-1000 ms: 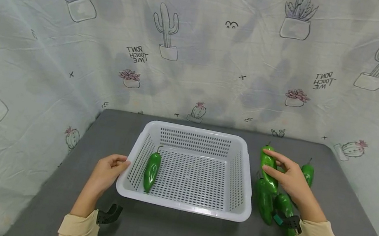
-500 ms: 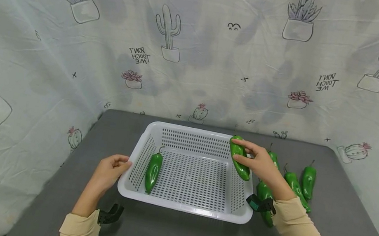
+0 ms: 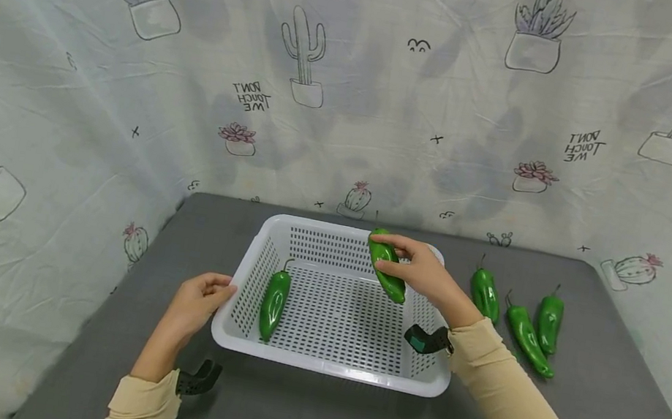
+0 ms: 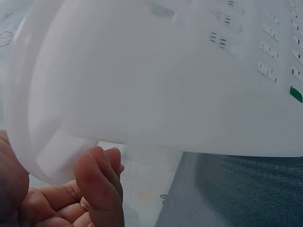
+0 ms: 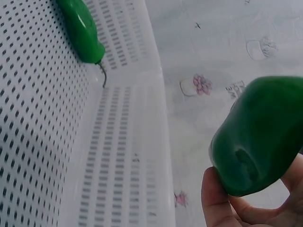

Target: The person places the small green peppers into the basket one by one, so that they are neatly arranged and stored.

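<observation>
A white perforated plastic basket [image 3: 326, 368] stands on the dark grey table, and one green chili pepper [image 3: 274, 305] lies lengthwise inside it by the left wall. My left hand [image 3: 195, 304] pinches the basket's left rim; in the left wrist view the fingers [image 4: 97, 184] curl up under that rim. Over the right half of the basket, my right hand [image 3: 422, 272] holds another green chili pepper [image 3: 389, 283] between thumb and fingers, tilted and raised above the basket floor. The right wrist view shows this pepper [image 5: 260, 137] close up beside the basket wall.
Right of the basket, three more green chili peppers lie on the table: one nearest the basket [image 3: 485, 294], one slanted in the middle [image 3: 528, 339] and one farthest right [image 3: 549, 323]. A patterned cloth [image 3: 355, 94] hangs behind and at both sides.
My right hand has lifted a green chili pepper from the group on the right and carried it left over the basket. My left hand has stayed on the rim.
</observation>
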The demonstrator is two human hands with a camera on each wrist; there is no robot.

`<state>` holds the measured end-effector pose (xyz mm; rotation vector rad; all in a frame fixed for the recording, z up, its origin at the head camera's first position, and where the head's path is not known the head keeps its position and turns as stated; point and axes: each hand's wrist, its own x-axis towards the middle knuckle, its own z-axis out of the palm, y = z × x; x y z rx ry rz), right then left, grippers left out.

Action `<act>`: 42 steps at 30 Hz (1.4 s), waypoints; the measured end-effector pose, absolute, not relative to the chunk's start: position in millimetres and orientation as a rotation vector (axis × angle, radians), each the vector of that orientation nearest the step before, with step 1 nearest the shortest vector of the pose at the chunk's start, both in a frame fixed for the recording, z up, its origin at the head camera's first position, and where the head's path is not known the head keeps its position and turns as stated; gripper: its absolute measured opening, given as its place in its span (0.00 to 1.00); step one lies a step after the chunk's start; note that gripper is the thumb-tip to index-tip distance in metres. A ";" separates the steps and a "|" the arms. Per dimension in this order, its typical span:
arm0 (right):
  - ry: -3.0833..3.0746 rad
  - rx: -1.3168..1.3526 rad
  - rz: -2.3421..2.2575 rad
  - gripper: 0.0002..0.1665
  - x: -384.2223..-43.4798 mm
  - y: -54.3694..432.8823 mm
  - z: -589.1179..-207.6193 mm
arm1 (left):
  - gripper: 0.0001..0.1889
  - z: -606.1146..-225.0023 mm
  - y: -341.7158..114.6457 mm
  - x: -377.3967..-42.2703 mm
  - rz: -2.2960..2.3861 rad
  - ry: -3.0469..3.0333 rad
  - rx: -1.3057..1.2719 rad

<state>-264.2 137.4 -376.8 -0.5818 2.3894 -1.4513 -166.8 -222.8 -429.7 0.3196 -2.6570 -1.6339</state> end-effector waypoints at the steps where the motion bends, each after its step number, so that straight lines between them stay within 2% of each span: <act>1: 2.381 -0.585 -1.453 0.30 -265.4 133.5 -377.5 | 0.16 -429.8 -222.7 -166.9 -1.639 -2.654 0.319; 16: 2.288 -0.611 -1.425 0.27 -269.9 68.1 -388.2 | 0.17 -428.8 -221.4 -165.6 -1.692 -2.652 0.295; 42: 2.339 -0.556 -1.206 0.25 -270.0 10.7 -413.2 | 0.17 -426.0 -219.4 -165.0 -1.664 -2.643 0.303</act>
